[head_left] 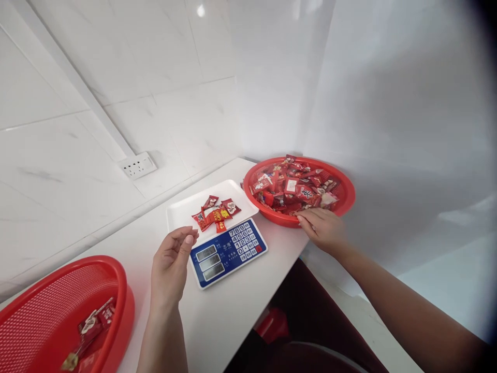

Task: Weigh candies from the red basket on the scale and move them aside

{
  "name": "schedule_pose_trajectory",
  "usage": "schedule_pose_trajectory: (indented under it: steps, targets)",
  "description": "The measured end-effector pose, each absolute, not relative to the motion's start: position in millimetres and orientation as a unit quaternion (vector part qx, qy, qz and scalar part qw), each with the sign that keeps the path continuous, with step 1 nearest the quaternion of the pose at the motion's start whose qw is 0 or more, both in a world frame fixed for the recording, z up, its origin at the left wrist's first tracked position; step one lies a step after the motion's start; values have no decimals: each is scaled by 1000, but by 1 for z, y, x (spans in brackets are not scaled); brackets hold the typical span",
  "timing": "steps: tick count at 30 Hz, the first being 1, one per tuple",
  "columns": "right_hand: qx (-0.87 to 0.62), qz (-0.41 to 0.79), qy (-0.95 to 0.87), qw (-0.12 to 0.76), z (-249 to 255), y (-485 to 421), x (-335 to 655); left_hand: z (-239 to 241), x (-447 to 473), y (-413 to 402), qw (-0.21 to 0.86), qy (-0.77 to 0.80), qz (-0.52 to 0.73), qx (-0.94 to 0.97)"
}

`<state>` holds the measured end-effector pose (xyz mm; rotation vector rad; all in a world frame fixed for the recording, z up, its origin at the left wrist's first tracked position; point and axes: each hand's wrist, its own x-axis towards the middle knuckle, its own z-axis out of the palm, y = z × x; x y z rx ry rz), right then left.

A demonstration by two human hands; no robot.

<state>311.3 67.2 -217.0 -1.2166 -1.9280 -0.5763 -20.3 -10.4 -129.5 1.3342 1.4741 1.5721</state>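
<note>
your left hand (170, 267) by white tray (180, 213), fingers curled; your right hand (324, 229) at rim of heaped red basket (348, 194); can't tell if either grips anything. wrapped snacks (217, 214) on tray, in basket.

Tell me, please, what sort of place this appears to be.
Probably a weighing corner in a small shop or workroom: a digital scale bearing wrapped packets and, beside it, a red basket heaped with more, on a white table.
</note>
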Motion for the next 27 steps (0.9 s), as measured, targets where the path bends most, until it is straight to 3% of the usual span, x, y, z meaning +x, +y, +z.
schedule_pose_trajectory:
  steps: [6, 9, 14, 19, 27]
  targets:
    - [-461, -237, -760, 391, -218, 69, 312, -105, -24, -18, 370, 415, 659, 507]
    - [-462, -224, -764, 390, -219, 70, 313, -88, -23, -15, 320, 406, 668, 535]
    - [-462, -226, -762, 393, -225, 74, 317, -98, -17, 29, 141, 585, 473, 644]
    - [-435, -236, -757, 427, -225, 76, 316, -138, -21, 74, 90, 622, 265, 731]
    - [-408, -255, -757, 442, -226, 77, 318, -159, -47, 75, 56, 692, 230, 682]
